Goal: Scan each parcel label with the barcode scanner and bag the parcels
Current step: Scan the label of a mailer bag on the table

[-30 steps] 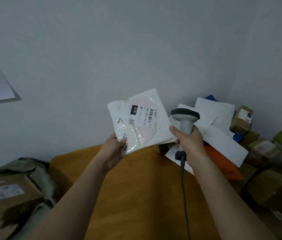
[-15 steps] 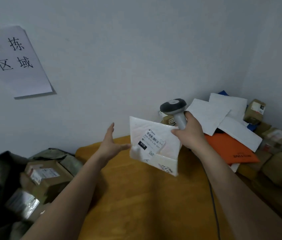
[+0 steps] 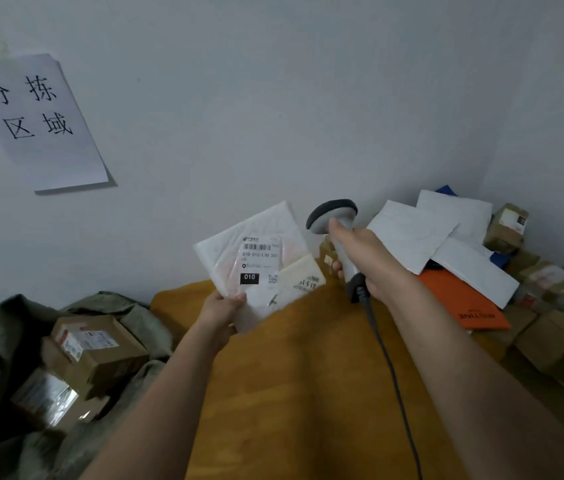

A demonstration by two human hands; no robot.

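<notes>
My left hand (image 3: 222, 311) pinches the white poly mailer (image 3: 256, 258) by its lower corner; it looks light, floppy and slick, so a corner grip suits. Just right of it, my right hand (image 3: 365, 261) clamps the barcode scanner (image 3: 334, 220).

The wall sign (image 3: 36, 121) reads "分拣区域", while the white parcel's label (image 3: 259, 263), right of that sign, shows "010-010-L30 551" and "010" in a black box.

A pale grey wall (image 3: 273, 98) fills the far side, meeting another wall at a corner on the right. A paper sign (image 3: 34, 119) with handwritten characters hangs far left. Light is dim.
</notes>
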